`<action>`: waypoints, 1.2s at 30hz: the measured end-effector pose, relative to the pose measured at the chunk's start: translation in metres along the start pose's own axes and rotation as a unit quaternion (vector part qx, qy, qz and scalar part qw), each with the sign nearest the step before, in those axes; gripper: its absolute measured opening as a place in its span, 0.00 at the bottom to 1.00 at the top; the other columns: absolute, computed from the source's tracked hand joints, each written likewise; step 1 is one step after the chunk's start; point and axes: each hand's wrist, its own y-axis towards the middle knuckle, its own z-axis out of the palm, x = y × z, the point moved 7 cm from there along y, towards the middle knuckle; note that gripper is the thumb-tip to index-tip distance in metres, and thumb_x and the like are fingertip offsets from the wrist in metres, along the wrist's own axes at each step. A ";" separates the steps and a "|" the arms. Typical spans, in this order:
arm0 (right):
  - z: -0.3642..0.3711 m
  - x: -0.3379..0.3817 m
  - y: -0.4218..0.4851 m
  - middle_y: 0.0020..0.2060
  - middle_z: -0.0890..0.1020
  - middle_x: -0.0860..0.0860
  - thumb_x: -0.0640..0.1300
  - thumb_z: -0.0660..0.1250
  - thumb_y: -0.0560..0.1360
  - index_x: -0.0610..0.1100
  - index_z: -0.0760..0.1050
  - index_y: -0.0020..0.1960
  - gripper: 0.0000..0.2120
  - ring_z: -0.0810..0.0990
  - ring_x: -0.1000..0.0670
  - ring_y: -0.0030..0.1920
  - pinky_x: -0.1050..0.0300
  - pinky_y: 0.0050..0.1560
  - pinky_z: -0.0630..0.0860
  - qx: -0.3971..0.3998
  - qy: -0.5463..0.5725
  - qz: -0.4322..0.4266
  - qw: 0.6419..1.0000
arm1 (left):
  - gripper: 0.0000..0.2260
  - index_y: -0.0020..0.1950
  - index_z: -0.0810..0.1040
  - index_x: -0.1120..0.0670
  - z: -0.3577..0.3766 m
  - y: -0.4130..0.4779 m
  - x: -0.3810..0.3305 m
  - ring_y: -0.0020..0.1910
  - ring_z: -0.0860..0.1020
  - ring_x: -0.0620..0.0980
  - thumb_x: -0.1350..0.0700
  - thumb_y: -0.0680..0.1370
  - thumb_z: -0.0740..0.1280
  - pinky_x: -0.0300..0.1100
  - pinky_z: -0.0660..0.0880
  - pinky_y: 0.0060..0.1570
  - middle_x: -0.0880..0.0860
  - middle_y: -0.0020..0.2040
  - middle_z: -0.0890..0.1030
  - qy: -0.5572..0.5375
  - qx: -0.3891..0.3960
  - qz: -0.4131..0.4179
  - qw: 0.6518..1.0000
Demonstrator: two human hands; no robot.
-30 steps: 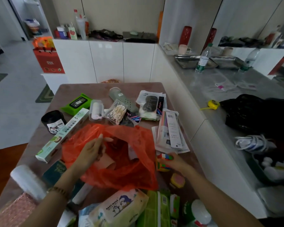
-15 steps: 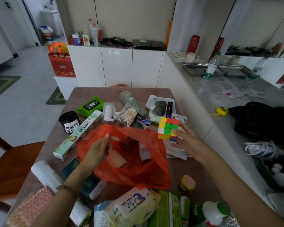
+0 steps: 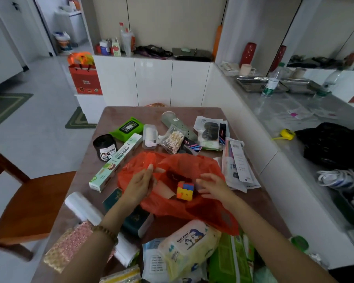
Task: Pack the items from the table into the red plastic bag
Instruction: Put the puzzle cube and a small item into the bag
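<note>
Looking down through the head view, the person is standing over the table (image 3: 131, 113) and working at the red plastic bag (image 3: 208, 213), which is lying slumped in the middle of it with its mouth facing up. The left hand (image 3: 140, 183) is pinching the bag's left rim between thumb and fingers and lifting it, which I take to be why the mouth is gaping wide enough to drop things in. A coloured puzzle cube (image 3: 184, 190) is sitting inside the opening, on top of something brownish lower in the bag. The right hand (image 3: 213, 186) is hovering just beside the cube with its fingers spread and gripping nothing, though the blur is making it hard to say whether a fingertip is touching the cube's side. Plenty is waiting outside the bag: a baby wipes pack (image 3: 187, 246) at the near edge, a long green box (image 3: 117, 162) lying along the bag's left flank, and a packet of cotton swabs (image 3: 173, 139) and some papers (image 3: 239, 164) beyond, all looking reachable without shifting the bag.
</note>
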 end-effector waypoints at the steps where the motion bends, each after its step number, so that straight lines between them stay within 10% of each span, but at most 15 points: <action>1: -0.007 0.007 -0.008 0.49 0.81 0.46 0.45 0.67 0.76 0.44 0.74 0.61 0.15 0.82 0.46 0.49 0.57 0.45 0.80 0.019 -0.007 -0.019 1.000 | 0.19 0.52 0.80 0.55 0.004 0.000 0.000 0.21 0.65 0.41 0.49 0.82 0.52 0.31 0.63 0.21 0.53 0.30 0.68 0.002 0.006 0.000 1.000; 7: -0.104 0.006 -0.033 0.50 0.81 0.44 0.42 0.68 0.75 0.46 0.77 0.49 0.04 0.81 0.47 0.45 0.58 0.45 0.77 -0.052 -0.037 -0.058 0.996 | 0.19 0.53 0.80 0.54 0.027 0.000 0.003 0.23 0.68 0.40 0.48 0.82 0.51 0.31 0.65 0.23 0.52 0.32 0.70 0.014 0.043 -0.003 0.999; 15: -0.139 -0.091 -0.010 0.70 0.68 0.46 0.39 0.72 0.71 0.41 0.63 0.73 0.33 0.69 0.48 0.67 0.67 0.57 0.67 0.078 -0.331 0.115 0.933 | 0.18 0.51 0.80 0.53 0.052 0.004 0.008 0.23 0.69 0.40 0.48 0.82 0.51 0.31 0.66 0.23 0.52 0.32 0.71 0.026 0.035 -0.009 0.999; 23: -0.149 -0.113 0.016 0.62 0.76 0.46 0.46 0.77 0.64 0.42 0.71 0.66 0.33 0.76 0.47 0.59 0.57 0.56 0.75 0.087 -0.401 0.103 0.906 | 0.19 0.54 0.79 0.56 0.059 0.010 0.006 0.23 0.69 0.41 0.49 0.82 0.51 0.32 0.67 0.24 0.52 0.33 0.71 0.035 0.014 -0.014 0.999; 28: -0.156 -0.055 0.005 0.42 0.78 0.48 0.40 0.68 0.73 0.42 0.75 0.48 0.05 0.77 0.48 0.46 0.56 0.41 0.77 0.030 -0.286 0.025 0.957 | 0.20 0.54 0.79 0.55 0.055 0.014 0.008 0.23 0.69 0.42 0.48 0.82 0.50 0.33 0.67 0.24 0.52 0.32 0.71 0.044 0.005 -0.018 0.999; 32: -0.139 0.033 -0.008 0.48 0.78 0.48 0.50 0.69 0.71 0.50 0.70 0.51 0.12 0.79 0.45 0.49 0.50 0.47 0.77 -0.121 -0.218 -0.152 0.957 | 0.19 0.55 0.78 0.54 0.044 0.016 0.006 0.23 0.68 0.41 0.48 0.82 0.50 0.33 0.67 0.24 0.52 0.32 0.71 0.034 -0.011 -0.013 0.999; 36: -0.042 0.046 0.007 0.52 0.79 0.47 0.48 0.71 0.72 0.46 0.72 0.55 0.15 0.81 0.48 0.48 0.52 0.48 0.81 0.055 -0.095 -0.138 0.984 | 0.17 0.53 0.78 0.54 0.023 0.013 0.006 0.22 0.67 0.43 0.49 0.82 0.51 0.32 0.65 0.22 0.49 0.29 0.71 0.028 -0.049 -0.009 0.998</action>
